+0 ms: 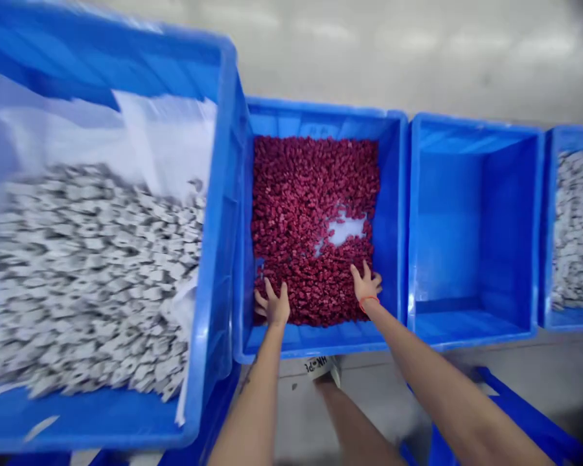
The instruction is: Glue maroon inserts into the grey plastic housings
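Observation:
Small dark red pieces (291, 207) cover most of the bottom of a blue bin (320, 110) in the middle of the view. A white patch (346, 230) shows through them right of centre. My left hand (274, 305) is at the bin's near left corner, fingers spread over the red pieces. Near the right side, my right hand (366, 285), with a red band at the wrist, reaches over the pieces, its fingers apart. Nothing is seen held in either hand.
At the left, a larger blue bin (216, 213) holds grey pieces (92, 259) and white sheets (165, 142). A bare-bottomed blue bin (449, 226) stands to the right, beside another with grey pieces (580, 226). Blue frames (529, 414) show below.

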A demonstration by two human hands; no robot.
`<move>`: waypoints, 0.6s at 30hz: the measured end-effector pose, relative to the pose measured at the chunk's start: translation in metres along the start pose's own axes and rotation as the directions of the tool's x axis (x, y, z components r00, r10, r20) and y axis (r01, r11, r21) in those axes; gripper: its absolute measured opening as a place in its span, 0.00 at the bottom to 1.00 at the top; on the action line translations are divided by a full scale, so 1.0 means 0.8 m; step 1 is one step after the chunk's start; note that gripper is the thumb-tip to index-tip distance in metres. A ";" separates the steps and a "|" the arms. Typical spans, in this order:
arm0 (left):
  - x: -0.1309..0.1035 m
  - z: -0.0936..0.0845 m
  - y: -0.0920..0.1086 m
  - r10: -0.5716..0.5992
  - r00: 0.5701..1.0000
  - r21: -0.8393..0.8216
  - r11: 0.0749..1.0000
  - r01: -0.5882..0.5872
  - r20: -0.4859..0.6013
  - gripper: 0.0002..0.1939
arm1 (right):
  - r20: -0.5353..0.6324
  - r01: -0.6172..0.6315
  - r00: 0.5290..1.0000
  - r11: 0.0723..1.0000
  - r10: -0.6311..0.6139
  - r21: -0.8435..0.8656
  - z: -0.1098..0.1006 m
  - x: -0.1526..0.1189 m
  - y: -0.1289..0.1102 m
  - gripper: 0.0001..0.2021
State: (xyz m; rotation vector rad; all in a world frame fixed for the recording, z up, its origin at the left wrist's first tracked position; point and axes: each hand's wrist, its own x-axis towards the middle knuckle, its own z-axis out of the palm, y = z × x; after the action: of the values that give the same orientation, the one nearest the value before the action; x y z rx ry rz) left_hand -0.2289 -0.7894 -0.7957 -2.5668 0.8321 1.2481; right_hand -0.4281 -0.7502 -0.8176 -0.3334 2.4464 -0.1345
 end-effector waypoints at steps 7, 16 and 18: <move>-0.032 0.079 0.001 -0.041 0.998 -0.100 0.994 0.035 -0.051 0.24 | 0.012 0.011 1.000 1.000 -0.011 0.004 0.057 -0.047 -0.006 0.22; -0.024 0.092 -0.017 0.083 0.980 -0.560 0.828 0.032 0.179 0.17 | 0.357 -0.073 0.930 0.907 -0.088 0.414 0.070 -0.065 0.010 0.16; -0.028 0.095 -0.017 0.085 0.977 -0.614 0.787 0.055 0.196 0.16 | 0.389 -0.115 0.915 0.861 -0.102 0.496 0.074 -0.068 0.011 0.16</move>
State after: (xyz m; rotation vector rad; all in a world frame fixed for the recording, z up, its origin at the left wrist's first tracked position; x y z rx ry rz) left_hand -0.2841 -0.7401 -0.8279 -2.7973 0.4384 2.0457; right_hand -0.3521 -0.7279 -0.8326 -0.0968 1.9059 -0.6373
